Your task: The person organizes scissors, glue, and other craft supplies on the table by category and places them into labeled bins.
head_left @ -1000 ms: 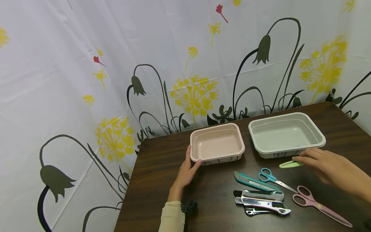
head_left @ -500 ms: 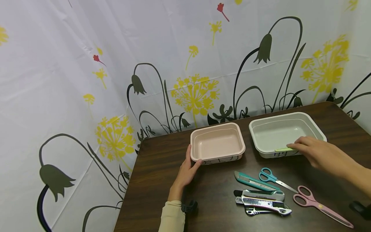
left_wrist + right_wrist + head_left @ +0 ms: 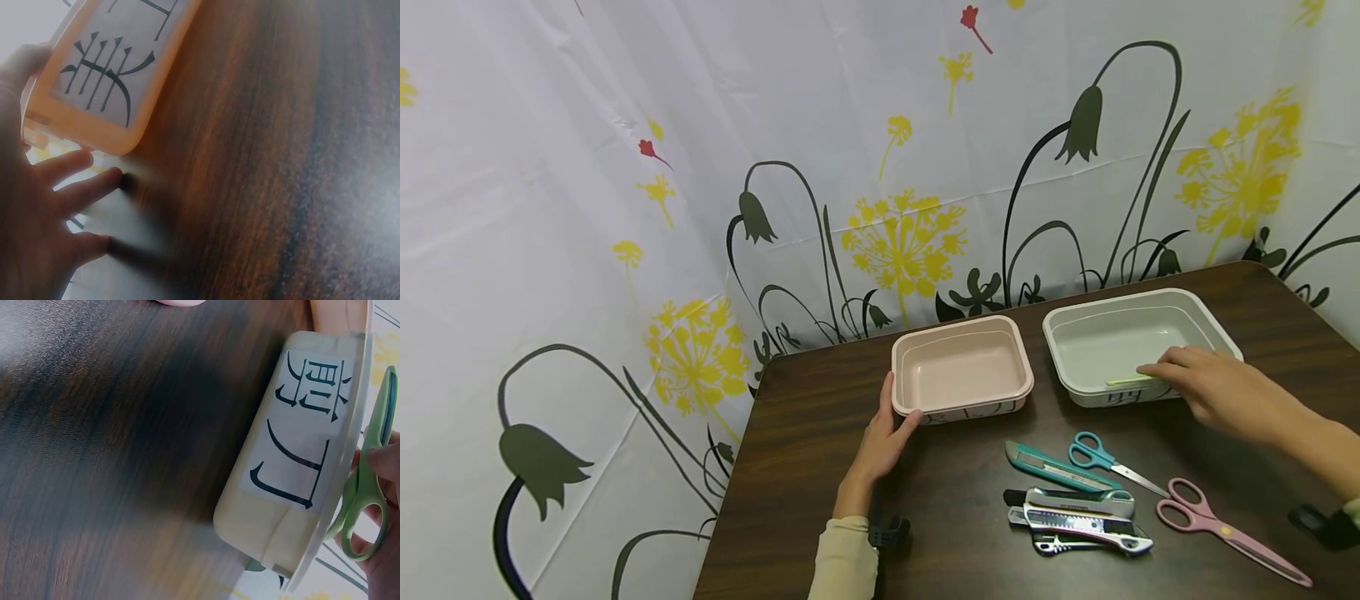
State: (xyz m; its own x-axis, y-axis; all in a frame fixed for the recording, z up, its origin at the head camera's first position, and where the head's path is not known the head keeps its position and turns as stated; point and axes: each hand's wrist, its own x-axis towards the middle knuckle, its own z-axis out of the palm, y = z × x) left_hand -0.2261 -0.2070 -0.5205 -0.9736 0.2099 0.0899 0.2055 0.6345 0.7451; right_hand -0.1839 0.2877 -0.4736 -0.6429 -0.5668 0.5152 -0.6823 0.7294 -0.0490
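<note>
Light-green scissors (image 3: 367,489), pink scissors (image 3: 1219,527), blue-handled scissors (image 3: 1103,461), teal utility knife (image 3: 1060,471). Pale-pink bin (image 3: 966,369), pale grey-green bin (image 3: 1112,342). Brown wood-grained tabletop (image 3: 805,433); white curtain (image 3: 820,108) with yellow, dark-green flowers.

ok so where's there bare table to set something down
The wood table is bare left of the left hand and between its wrist strap and the utility knives. Crowded: in front of the gray-green tray, where those knives, blue-handled scissors and pink scissors bunch together.
</note>
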